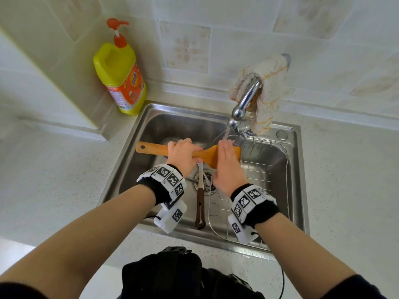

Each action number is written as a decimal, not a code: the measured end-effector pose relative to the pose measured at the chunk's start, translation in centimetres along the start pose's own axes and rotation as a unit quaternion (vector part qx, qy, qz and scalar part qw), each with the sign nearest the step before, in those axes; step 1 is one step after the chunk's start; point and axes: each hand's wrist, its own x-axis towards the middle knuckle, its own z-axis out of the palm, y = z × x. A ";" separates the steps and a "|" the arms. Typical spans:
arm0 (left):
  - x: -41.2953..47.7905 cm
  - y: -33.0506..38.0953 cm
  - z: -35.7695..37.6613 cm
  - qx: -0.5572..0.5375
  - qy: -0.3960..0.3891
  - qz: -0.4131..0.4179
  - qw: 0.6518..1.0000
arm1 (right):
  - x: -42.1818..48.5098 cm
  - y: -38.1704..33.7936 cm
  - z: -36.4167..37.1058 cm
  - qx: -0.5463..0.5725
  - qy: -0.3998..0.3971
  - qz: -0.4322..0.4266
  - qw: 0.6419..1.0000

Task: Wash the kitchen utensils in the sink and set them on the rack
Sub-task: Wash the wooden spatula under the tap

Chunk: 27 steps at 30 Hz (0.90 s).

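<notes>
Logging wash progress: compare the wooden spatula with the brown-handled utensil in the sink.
The left hand grips the wooden spatula, right hand flat on its blade; the brown-handled utensil lies untouched on the floor of the sink. The spatula is pale wood throughout; the utensil has a dark handle, light stem. Both are long-handled.

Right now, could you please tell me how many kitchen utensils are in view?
2. A wooden spatula is held over the sink by the left hand; a brown-handled utensil lies on the sink floor. Others may be hidden beneath.
</notes>
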 end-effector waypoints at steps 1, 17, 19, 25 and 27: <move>-0.1 0.2 0.1 -0.004 -0.006 0.001 1.000 | -0.2 -0.4 0.3 0.007 0.007 -0.024 1.000; 1.2 0.2 -0.5 -0.099 0.002 -0.070 0.993 | 0.2 1.1 0.0 -0.074 0.020 0.026 0.997; 1.1 0.3 -0.3 -0.104 0.006 -0.069 0.992 | -0.3 0.4 0.6 -0.091 0.013 -0.047 0.995; 1.0 0.2 -0.2 -0.098 -0.018 -0.073 0.992 | 0.1 2.5 -0.3 -0.067 0.018 0.047 0.996; 1.0 0.0 -0.2 -0.092 -0.020 -0.071 0.993 | -0.1 1.3 -0.1 -0.078 0.013 0.002 0.997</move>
